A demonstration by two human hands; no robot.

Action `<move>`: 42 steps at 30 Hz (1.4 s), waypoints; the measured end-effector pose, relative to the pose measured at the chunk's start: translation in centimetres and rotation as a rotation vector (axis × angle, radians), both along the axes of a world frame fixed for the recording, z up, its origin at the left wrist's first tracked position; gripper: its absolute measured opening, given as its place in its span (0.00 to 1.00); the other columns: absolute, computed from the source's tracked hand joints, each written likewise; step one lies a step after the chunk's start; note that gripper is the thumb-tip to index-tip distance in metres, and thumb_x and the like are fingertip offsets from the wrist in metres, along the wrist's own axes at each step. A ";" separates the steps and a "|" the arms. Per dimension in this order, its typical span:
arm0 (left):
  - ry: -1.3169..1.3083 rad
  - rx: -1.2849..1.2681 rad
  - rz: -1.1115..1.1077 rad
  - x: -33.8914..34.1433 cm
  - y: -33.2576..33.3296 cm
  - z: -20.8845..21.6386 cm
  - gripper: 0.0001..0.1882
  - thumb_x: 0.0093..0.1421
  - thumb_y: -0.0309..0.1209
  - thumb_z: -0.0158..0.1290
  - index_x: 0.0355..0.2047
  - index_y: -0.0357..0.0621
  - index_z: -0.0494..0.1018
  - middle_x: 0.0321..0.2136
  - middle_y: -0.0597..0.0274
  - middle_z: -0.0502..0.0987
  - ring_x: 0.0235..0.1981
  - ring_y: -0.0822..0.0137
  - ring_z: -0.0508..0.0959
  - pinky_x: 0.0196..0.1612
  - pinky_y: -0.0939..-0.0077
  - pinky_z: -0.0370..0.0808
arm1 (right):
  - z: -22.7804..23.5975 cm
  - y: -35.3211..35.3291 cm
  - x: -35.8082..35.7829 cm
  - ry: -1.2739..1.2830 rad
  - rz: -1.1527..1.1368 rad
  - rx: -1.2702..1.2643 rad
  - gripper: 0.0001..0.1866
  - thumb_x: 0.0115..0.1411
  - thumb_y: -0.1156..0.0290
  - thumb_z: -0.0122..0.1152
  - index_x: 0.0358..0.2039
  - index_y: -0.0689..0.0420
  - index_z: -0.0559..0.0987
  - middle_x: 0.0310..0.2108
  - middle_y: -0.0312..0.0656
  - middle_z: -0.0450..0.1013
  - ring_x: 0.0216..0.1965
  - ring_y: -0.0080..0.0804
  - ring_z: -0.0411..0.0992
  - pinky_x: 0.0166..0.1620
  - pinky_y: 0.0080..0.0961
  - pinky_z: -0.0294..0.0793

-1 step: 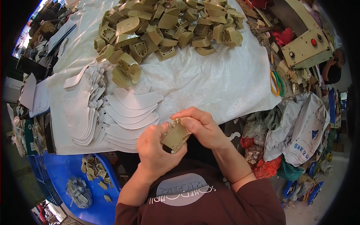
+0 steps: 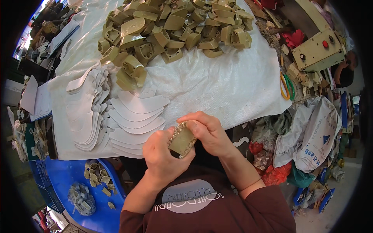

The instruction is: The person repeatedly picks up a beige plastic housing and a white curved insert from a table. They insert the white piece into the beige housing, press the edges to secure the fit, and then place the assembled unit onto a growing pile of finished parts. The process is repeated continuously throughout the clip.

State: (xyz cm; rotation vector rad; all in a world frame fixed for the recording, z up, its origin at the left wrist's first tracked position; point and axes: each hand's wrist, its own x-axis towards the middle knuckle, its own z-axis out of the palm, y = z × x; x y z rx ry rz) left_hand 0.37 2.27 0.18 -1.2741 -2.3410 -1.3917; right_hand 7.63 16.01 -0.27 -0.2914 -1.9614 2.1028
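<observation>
Held close in front of my chest is a flat-faced khaki piece [image 2: 182, 142] with a rough, glittery gold border; its underside is hidden. My left hand [image 2: 165, 150] wraps around its left and lower side, with the thumb along the near edge. At the upper right, my right hand [image 2: 205, 130] pinches the border between thumb and fingers. Both hands touch the piece just off the table's near edge. Beside them on the left lie thin white curved sheets [image 2: 136, 121] in overlapping rows, next to another stack of white sheets [image 2: 87, 110].
A heap of olive moulded pieces [image 2: 175, 23] covers the far side of the white-sheeted table [image 2: 217, 85]. A blue chair [image 2: 101, 219] at the lower left bears gold-edged pieces [image 2: 97, 174] and a clear bag [image 2: 81, 199]. At right stand a beige control box [image 2: 319, 50] and white sacks [image 2: 316, 136].
Both hands have shifted very slightly to the right with the khaki piece, and my right thumb sits a little differently on its border. Everything else is unchanged.
</observation>
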 end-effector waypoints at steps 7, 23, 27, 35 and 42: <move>0.105 0.092 0.116 0.1 0.9 -0.6 0.24 0.32 0.26 0.67 0.28 0.37 0.67 0.19 0.58 0.69 0.16 0.58 0.71 0.20 0.70 0.68 | -0.7 -1.6 -0.5 0.094 -0.019 -0.692 0.16 0.67 0.66 0.46 0.49 0.63 0.71 0.38 0.37 0.73 0.37 0.18 0.68 0.41 0.17 0.68; -0.125 0.252 0.639 -3.2 -15.7 -6.0 0.26 0.51 0.18 0.55 0.50 0.34 0.60 0.43 0.50 0.69 0.44 0.61 0.73 0.49 0.69 0.70 | -0.9 -0.4 -6.0 0.226 -0.153 0.861 0.15 0.53 0.71 0.63 0.42 0.54 0.77 0.37 0.38 0.70 0.37 0.37 0.65 0.43 0.33 0.62; -0.027 -0.222 1.179 -3.4 -26.7 -11.0 0.26 0.53 0.29 0.58 0.51 0.34 0.65 0.45 0.47 0.69 0.50 0.54 0.67 0.53 0.60 0.63 | -1.0 -0.5 -7.0 0.133 -0.158 0.980 0.12 0.52 0.70 0.64 0.39 0.51 0.80 0.41 0.35 0.68 0.42 0.35 0.62 0.48 0.35 0.56; 0.105 -0.074 1.047 -4.2 -20.8 -5.3 0.23 0.53 0.21 0.52 0.51 0.34 0.66 0.48 0.46 0.69 0.50 0.53 0.66 0.52 0.63 0.64 | -1.0 -1.7 -8.3 0.102 -0.169 1.095 0.08 0.50 0.73 0.60 0.31 0.50 0.81 0.39 0.37 0.65 0.44 0.38 0.59 0.47 0.42 0.50; 0.268 -0.021 0.032 -6.0 -5.3 1.5 0.16 0.47 0.15 0.52 0.39 0.33 0.72 0.32 0.50 0.77 0.36 0.51 0.77 0.45 0.61 0.71 | -2.4 -1.5 -9.1 0.091 -0.136 1.125 0.03 0.44 0.76 0.56 0.21 0.53 0.77 0.36 0.36 0.66 0.42 0.38 0.60 0.47 0.42 0.51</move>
